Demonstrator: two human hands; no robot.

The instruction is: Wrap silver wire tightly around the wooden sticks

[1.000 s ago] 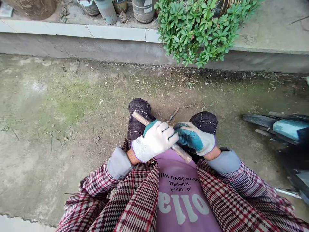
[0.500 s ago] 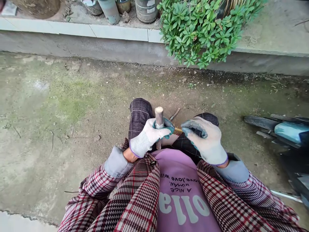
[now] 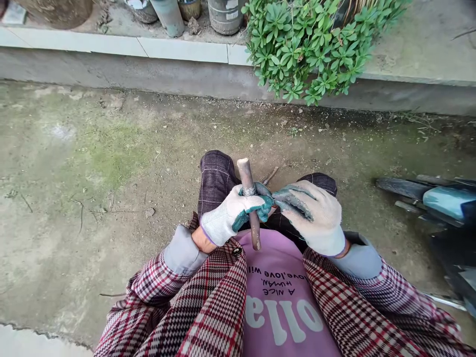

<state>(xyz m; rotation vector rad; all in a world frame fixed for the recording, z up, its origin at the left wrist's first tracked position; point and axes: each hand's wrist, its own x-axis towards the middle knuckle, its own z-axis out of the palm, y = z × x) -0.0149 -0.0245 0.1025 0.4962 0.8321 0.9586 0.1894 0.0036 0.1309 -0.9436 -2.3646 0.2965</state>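
Note:
Both my hands wear white work gloves with teal palms. A short wooden stick point(image 3: 244, 171) leans in my left hand point(image 3: 247, 203), whose gloved fingers are wrapped round its middle. Several turns of thin metal wire point(image 3: 248, 191) circle the stick just above that thumb. Close by on the right, my right hand point(image 3: 314, 210) has thumb and fingertips pressed together next to the left fingertips. What sits in that pinch is too small and hidden to make out.
Behind my knees' far side a twig point(image 3: 270, 175) lies on the concrete ground point(image 3: 122, 148). A low tiled ledge point(image 3: 182, 51) carries several pots, with a leafy green shrub point(image 3: 297, 54) overhanging it. Part of a wheeled vehicle point(image 3: 442, 201) stands at right.
The stick has tipped from nearly upright, its lower end swinging right and towards me. My right hand has moved left to meet the left fingertips, and its fingers have closed together.

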